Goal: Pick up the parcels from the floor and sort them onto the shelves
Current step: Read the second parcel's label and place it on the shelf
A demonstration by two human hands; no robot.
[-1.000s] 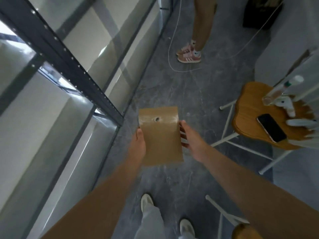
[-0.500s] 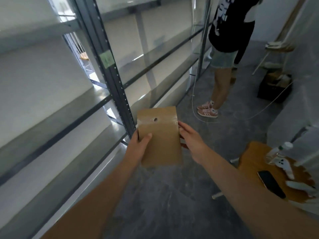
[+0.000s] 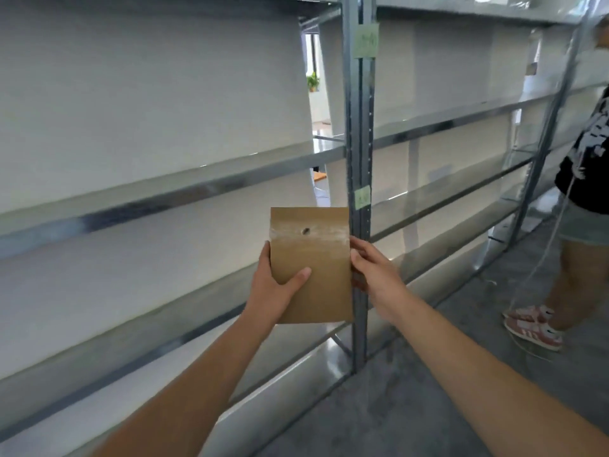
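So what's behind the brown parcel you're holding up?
Behind the brown parcel, the metal upright runs along its right edge, with bare shelf boards beyond. The parcel hides the upright's left edge and the shelf strip directly behind it.

No readable text anywhere. Two pale green labels (image 3: 366,40) on the shelf upright (image 3: 358,133), one high and one lower (image 3: 362,196); both carry faint marks, too blurred to read. The bystander's black shirt (image 3: 590,150) has a white print, illegible. The brown parcel (image 3: 311,278) shows tape and a small hole, no writing.
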